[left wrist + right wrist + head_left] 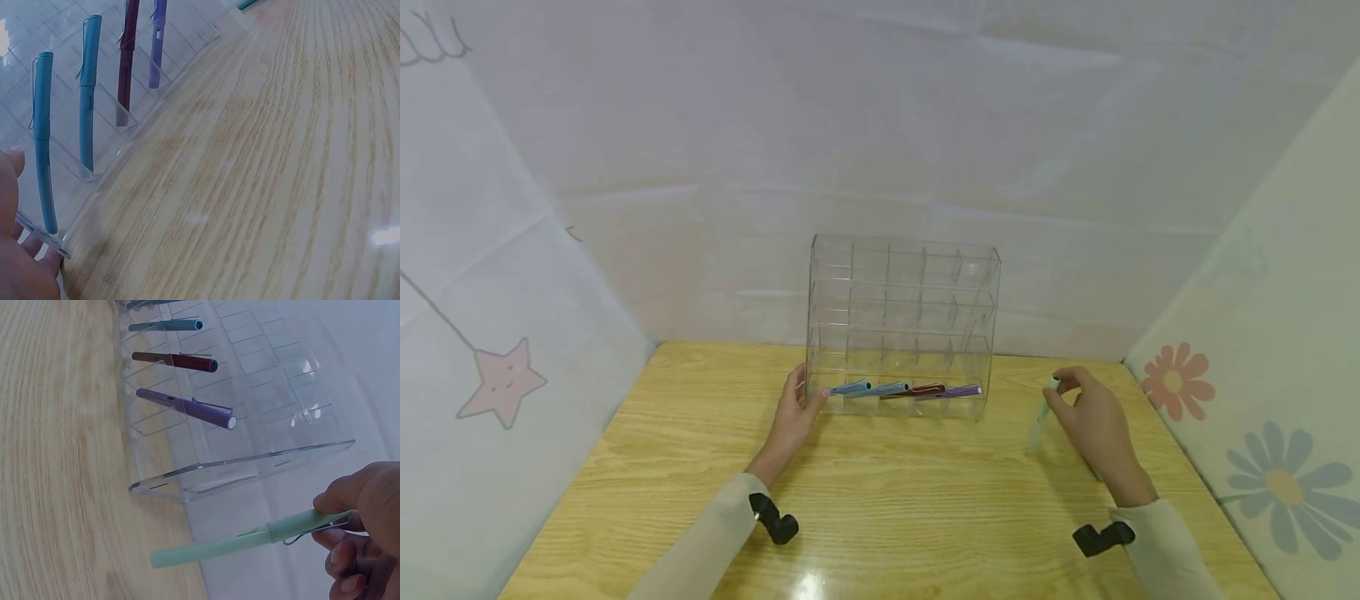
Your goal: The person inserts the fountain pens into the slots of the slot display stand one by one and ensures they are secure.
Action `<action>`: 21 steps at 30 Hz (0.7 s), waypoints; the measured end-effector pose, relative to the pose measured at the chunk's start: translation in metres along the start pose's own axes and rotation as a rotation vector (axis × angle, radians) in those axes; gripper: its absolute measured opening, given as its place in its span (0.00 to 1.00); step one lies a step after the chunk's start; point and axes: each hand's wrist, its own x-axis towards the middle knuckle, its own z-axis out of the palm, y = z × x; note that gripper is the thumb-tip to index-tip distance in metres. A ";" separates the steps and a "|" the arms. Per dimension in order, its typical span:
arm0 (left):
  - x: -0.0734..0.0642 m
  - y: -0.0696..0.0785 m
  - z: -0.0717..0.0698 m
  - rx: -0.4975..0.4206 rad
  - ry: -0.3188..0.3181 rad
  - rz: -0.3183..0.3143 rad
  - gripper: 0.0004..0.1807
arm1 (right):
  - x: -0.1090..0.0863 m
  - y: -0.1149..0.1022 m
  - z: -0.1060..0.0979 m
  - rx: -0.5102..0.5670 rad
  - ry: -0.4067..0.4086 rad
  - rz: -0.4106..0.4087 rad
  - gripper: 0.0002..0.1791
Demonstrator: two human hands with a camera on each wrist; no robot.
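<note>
A clear acrylic pen rack (901, 337) with rows of small compartments stands towards the back of the table. My left hand (792, 412) grips its lower left side, thumb at the front and fingers behind the side panel. Along the bottom row lean two blue pens (42, 140), a dark red pen (181, 360) and a purple pen (187, 409), each in its own compartment. To the right of the rack, my right hand (1097, 425) pinches a mint green pen (215, 547) by its clip end. That pen slants downward, apart from the rack.
The rack's upper rows hold no pens. Pale cloth walls (895, 158) enclose the wooden table (880, 500) at the back and both sides. A black wrist camera (772, 518) sits on the left sleeve, and another wrist camera (1103, 539) on the right.
</note>
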 end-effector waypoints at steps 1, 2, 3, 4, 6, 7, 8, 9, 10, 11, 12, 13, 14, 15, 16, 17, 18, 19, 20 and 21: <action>0.000 0.000 0.000 0.000 0.000 -0.001 0.40 | 0.000 -0.001 0.000 0.001 0.008 -0.006 0.20; 0.000 0.000 0.000 -0.001 -0.001 -0.001 0.40 | 0.001 -0.002 0.000 0.001 0.016 -0.013 0.20; -0.001 0.000 0.000 0.001 -0.002 -0.002 0.40 | 0.001 -0.003 0.000 0.003 0.023 -0.021 0.19; -0.001 0.000 0.000 0.002 -0.002 -0.002 0.40 | 0.001 -0.004 0.000 0.004 0.031 -0.029 0.19; -0.001 0.001 0.000 0.004 -0.003 -0.003 0.40 | 0.001 -0.007 0.000 0.011 0.044 -0.041 0.18; -0.001 0.001 0.000 0.005 -0.003 -0.004 0.40 | 0.001 -0.008 0.000 0.015 0.050 -0.045 0.18; -0.001 0.001 0.000 0.005 -0.003 -0.004 0.40 | 0.002 -0.009 0.000 0.020 0.056 -0.047 0.18; -0.001 0.001 0.000 0.006 -0.003 -0.004 0.40 | 0.002 -0.011 0.000 0.024 0.062 -0.048 0.18; -0.001 0.001 0.000 0.006 -0.003 -0.003 0.40 | 0.002 -0.012 0.000 0.028 0.069 -0.049 0.18; 0.000 0.001 0.000 0.005 -0.004 -0.002 0.40 | 0.002 -0.014 0.000 0.033 0.075 -0.048 0.18; -0.001 0.001 0.000 0.005 -0.004 -0.001 0.40 | 0.002 -0.016 -0.001 0.039 0.082 -0.048 0.18; 0.000 0.001 0.000 0.005 -0.003 0.000 0.40 | 0.001 -0.017 -0.001 0.043 0.090 -0.051 0.18; 0.000 0.001 0.000 0.005 -0.002 -0.001 0.40 | 0.001 -0.019 -0.002 0.048 0.096 -0.055 0.18; -0.001 0.001 0.000 0.005 -0.001 -0.002 0.40 | 0.001 -0.021 -0.002 0.053 0.101 -0.059 0.18; -0.001 0.001 0.000 0.005 0.000 -0.003 0.40 | 0.001 -0.022 -0.003 0.058 0.104 -0.064 0.18; -0.001 0.002 0.000 0.006 0.000 -0.001 0.40 | 0.001 -0.024 -0.003 0.062 0.108 -0.070 0.18; -0.001 0.002 0.000 0.005 0.001 -0.002 0.40 | 0.001 -0.025 -0.003 0.065 0.110 -0.077 0.18; -0.002 0.003 0.000 0.003 0.001 -0.002 0.40 | 0.001 -0.026 -0.004 0.068 0.112 -0.083 0.17; -0.002 0.003 0.000 0.002 0.002 -0.003 0.40 | 0.001 -0.027 -0.004 0.073 0.114 -0.089 0.17; -0.002 0.003 0.000 0.000 0.000 0.000 0.40 | 0.001 -0.027 -0.004 0.076 0.115 -0.093 0.17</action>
